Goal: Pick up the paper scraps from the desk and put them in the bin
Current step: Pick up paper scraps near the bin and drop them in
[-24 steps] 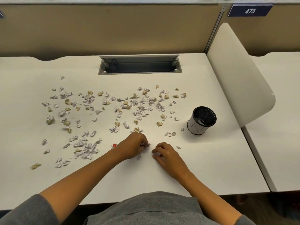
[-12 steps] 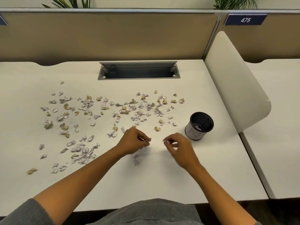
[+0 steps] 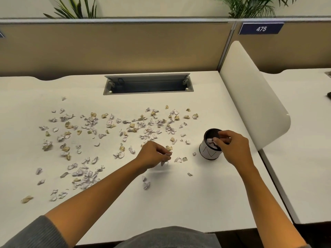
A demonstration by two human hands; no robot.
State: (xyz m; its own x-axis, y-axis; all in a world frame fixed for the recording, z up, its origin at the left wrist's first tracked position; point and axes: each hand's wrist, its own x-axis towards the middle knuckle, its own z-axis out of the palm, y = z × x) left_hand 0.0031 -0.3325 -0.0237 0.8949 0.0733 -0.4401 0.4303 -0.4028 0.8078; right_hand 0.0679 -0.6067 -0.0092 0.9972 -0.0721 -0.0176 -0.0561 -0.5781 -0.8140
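Right grip [image 3: 232,149] pinches white scrap [image 3: 211,141] over bin [image 3: 208,152] | left grip [image 3: 154,154] pinches crumpled scraps [image 3: 165,159]

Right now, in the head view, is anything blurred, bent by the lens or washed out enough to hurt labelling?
Head view: the right hand over the bin is smeared by motion, as are the scraps pinched in the left hand; the partition top bows with wide-angle distortion; lighting is even and soft, with faint shadows under the arms; no glare on the desk.

We see crumpled paper scraps [image 3: 84,176] on smooth matt white table [image 3: 179,203], grey metal cable tray [image 3: 148,85], matt fabric partition [image 3: 114,47]
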